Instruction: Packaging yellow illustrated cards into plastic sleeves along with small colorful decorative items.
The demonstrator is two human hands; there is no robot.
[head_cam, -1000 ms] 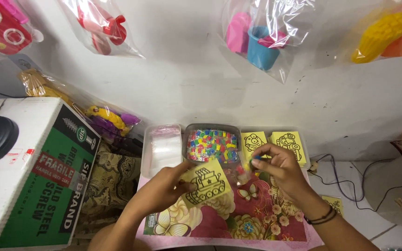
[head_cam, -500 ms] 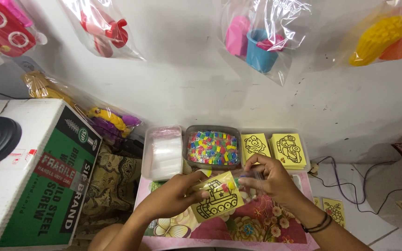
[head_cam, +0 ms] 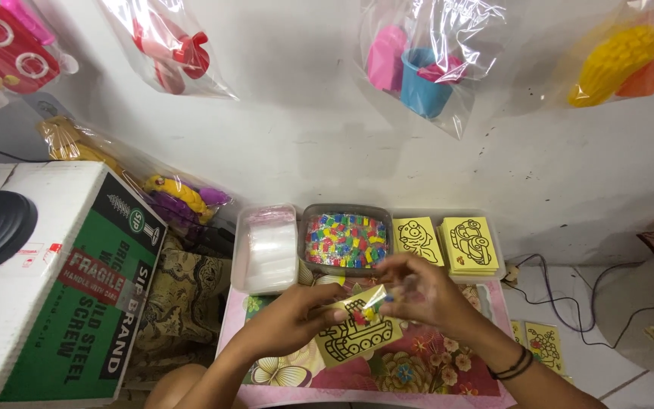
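Observation:
My left hand [head_cam: 291,318] pinches the upper left corner of a yellow card [head_cam: 357,331] with a black outline drawing, held over a flowered pink tray [head_cam: 448,371]. My right hand [head_cam: 424,291], blurred, meets the card's top edge with its fingers closed on something small; colour shows at the fingertips. Behind my hands stands a clear tub of small coloured pieces [head_cam: 346,240]. Left of the tub is a container of clear plastic bags [head_cam: 268,247], and to the right lie two stacks of yellow drawing cards [head_cam: 450,242].
A large green and white cardboard box [head_cam: 62,280] with a black round object on top stands at the left. Bagged plastic toys [head_cam: 418,64] hang on the white wall. Black cables [head_cam: 569,295] run over the floor at the right, near loose yellow cards [head_cam: 540,342].
Both hands have pulled the yellow card nearer to me and lower over the tray. My right hand came from the card stacks to the card's top edge.

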